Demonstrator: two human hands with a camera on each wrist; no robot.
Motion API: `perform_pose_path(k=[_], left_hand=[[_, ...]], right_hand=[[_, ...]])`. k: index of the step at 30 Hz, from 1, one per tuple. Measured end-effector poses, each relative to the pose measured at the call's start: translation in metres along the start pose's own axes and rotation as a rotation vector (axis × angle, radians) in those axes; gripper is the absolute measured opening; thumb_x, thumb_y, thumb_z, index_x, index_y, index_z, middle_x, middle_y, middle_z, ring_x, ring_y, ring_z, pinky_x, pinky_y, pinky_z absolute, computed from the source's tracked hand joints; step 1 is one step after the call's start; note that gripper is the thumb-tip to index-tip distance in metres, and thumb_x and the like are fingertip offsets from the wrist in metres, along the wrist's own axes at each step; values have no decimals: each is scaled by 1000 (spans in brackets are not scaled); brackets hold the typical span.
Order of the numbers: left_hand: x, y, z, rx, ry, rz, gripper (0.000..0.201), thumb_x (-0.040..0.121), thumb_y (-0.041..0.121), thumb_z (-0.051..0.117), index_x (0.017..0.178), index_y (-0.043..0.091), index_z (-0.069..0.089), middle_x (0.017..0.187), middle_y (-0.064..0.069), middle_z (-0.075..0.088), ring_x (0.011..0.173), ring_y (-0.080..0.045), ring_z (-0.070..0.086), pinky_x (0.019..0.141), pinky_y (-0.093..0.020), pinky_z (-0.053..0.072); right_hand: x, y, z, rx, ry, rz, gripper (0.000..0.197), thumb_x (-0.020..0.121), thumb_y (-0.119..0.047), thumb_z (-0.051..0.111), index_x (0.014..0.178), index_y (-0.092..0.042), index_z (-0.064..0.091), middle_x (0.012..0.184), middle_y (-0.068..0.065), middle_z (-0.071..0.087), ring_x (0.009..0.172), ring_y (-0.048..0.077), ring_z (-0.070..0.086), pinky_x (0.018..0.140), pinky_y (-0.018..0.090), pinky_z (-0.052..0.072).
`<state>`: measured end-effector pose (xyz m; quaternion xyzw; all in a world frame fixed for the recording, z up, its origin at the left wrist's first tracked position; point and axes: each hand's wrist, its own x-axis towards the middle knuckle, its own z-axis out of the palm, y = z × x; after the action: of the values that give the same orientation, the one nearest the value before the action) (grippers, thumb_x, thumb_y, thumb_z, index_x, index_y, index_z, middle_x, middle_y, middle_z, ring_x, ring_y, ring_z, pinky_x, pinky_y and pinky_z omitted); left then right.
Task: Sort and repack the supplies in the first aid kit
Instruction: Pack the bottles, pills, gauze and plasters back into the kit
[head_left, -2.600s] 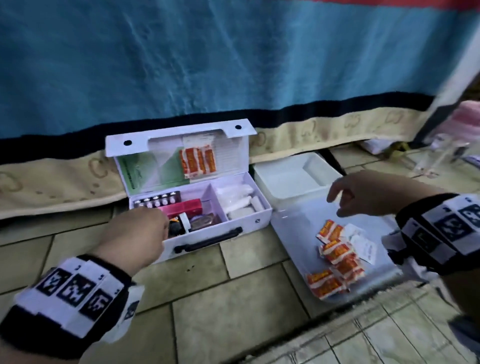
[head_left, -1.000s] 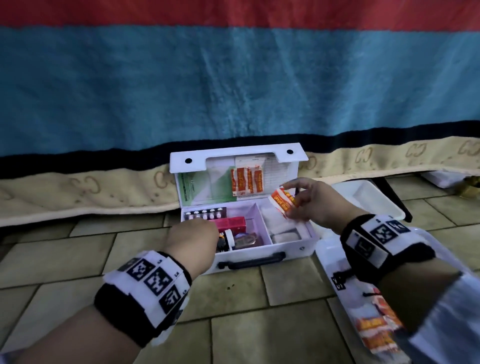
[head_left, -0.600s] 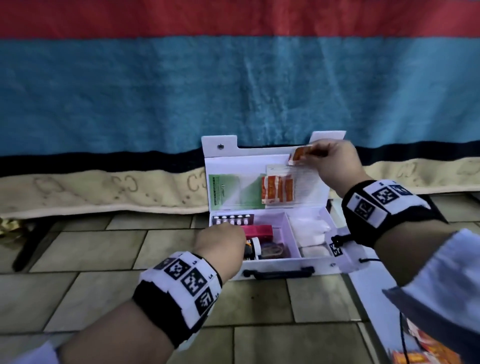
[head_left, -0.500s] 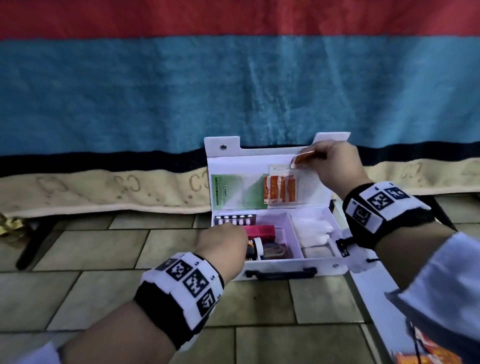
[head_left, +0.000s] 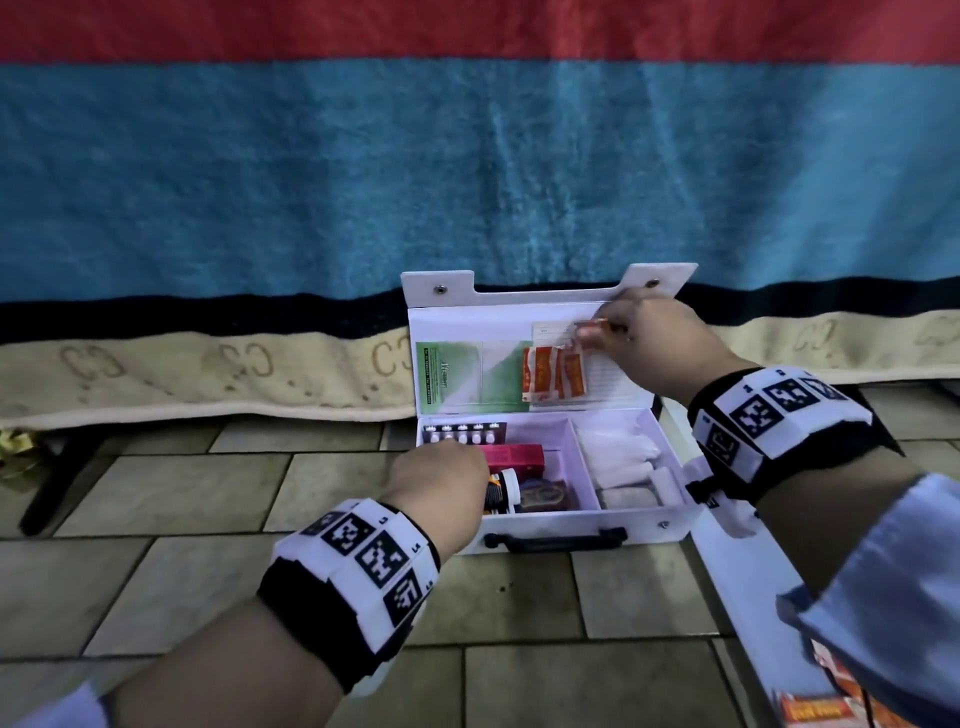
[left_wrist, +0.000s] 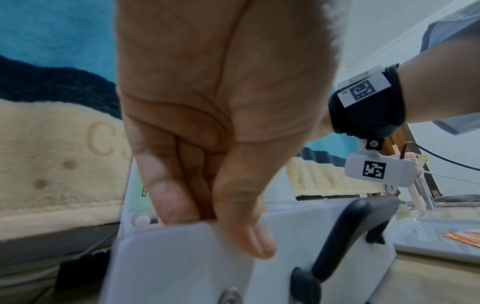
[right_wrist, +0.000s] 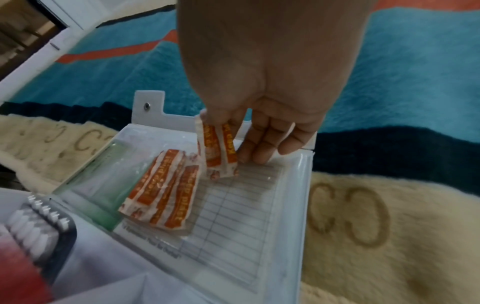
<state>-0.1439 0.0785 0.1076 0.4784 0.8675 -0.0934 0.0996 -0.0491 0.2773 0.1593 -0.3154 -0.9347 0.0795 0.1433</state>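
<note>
Nearest, at about 7 o'clock in the head view, the left hand sits on the front-left corner of the first aid kit. The left wrist view shows its thumb on the outside of the front wall and its fingers curled over the rim, clamped on the box to steady it, just as it was a second ago. The black handle lies just to the right of that grip.

Inside the base, the left compartment holds a strip of vials, a red box and a small bottle; the right one holds white gauze rolls.

Further back, at 12 o'clock, the open lid leans against the blanket. A bundle of orange plasters already sits behind the clear pocket in the lid. The right hand, which a second ago was down over the gauze compartment, has risen to the lid's top edge at about 1 o'clock. It pinches a second pair of plasters between thumb and fingers, their lower ends apparently at the pocket's mouth, though blur makes this uncertain.

So this pair is probably being slid in beside the first bundle. More plasters wait on the white tray at 4 o'clock, so sorting is not finished.
</note>
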Motion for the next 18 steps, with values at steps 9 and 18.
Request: perform_pose_path(k=[9,18], left_hand=[[2,-2,2,-8,-2,-3,24,82,3,61,102,15,66,111,-6,66,103,-24,61,78,-33,50],[2,-1,1,-3,-7,1,24,81,1,58,100,14,67,107,-5,67,100,-24,63,75,-33,50]], right_hand=[[9,-1,-7,-89,-36,-72,15,89,-17,58,87,-14,73,102,6,66,104,28,54,84,33,46],[8,-4,-5,-189,-102,-34,39,97,-38,42,62,-26,51,77,1,54,92,29,55,78,32,35]])
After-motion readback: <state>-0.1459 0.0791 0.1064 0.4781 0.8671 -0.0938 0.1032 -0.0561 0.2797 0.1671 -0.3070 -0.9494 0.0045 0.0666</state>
